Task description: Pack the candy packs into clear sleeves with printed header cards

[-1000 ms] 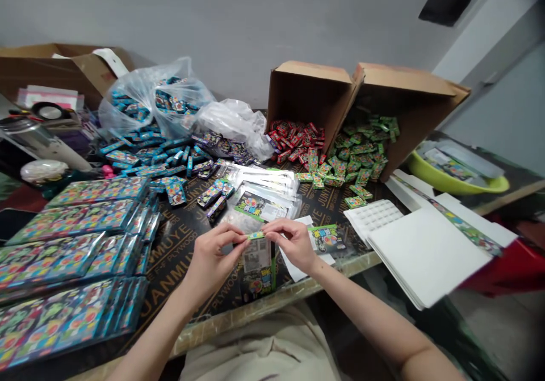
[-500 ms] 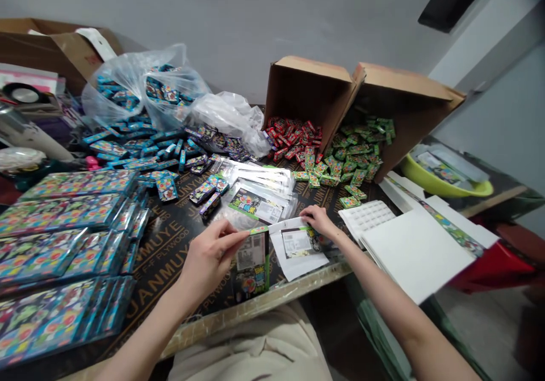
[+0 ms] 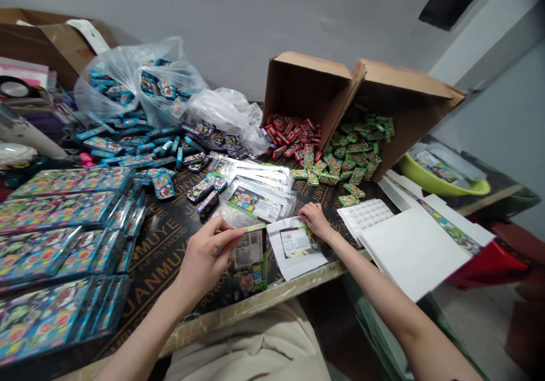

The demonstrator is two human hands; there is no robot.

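My left hand (image 3: 212, 246) is closed in a pinch on the top edge of a flat, dark printed packet (image 3: 252, 270) with a green edge, held upright near the table's front edge. To its right lies a white paper sheet (image 3: 284, 264) bearing a dark printed piece with a pale label (image 3: 295, 243). The fingers of my right hand (image 3: 314, 220) are curled together at the sheet's upper right corner; the fingertips are partly hidden. Just behind are clear plastic sleeves (image 3: 258, 204) with printed cards. Small purple boxes (image 3: 207, 202) lie behind my left hand.
Stacks of wrapped colourful packs (image 3: 46, 318) fill the left side. Blue boxes (image 3: 164, 185) spill from a plastic bag (image 3: 128, 57). Tipped cartons (image 3: 310, 63) hold red boxes (image 3: 292, 134) and green boxes (image 3: 357, 156). White sheets (image 3: 417, 245) and a yellow-green basin (image 3: 447, 179) are right.
The view has shifted slightly. Both hands keep nearly the same places, the left one still pinching the packet and the right one still at the sheet's corner.
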